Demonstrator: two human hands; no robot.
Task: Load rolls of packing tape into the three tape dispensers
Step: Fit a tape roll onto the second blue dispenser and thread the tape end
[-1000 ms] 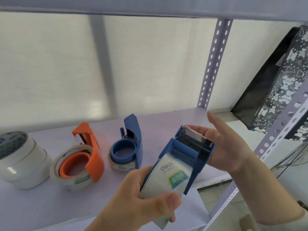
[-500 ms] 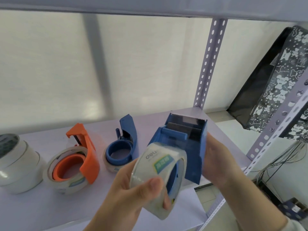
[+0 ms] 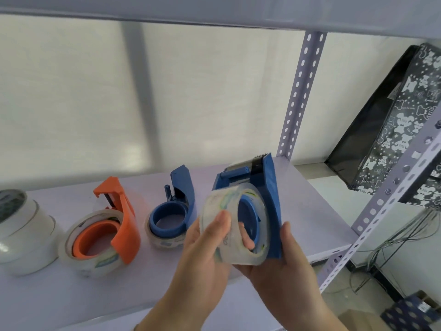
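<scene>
Both hands work a clear tape roll (image 3: 235, 223) onto a blue dispenser (image 3: 267, 206) above the shelf's (image 3: 315, 225) front edge.

The left hand (image 3: 207, 249) grips the roll, thumb on its outer face; the right hand (image 3: 279, 266) cradles and clasps the dispenser from below. Behind, toward the shelf's left end, lie an orange dispenser (image 3: 119, 223), a second blue dispenser (image 3: 176, 211) and stacked spare rolls (image 3: 21, 232).

Glossy clear tape roll (image 3: 235, 223) on a smooth blue plastic dispenser (image 3: 269, 194); matt shelf (image 3: 71, 295), perforated metal upright (image 3: 299, 96).
</scene>
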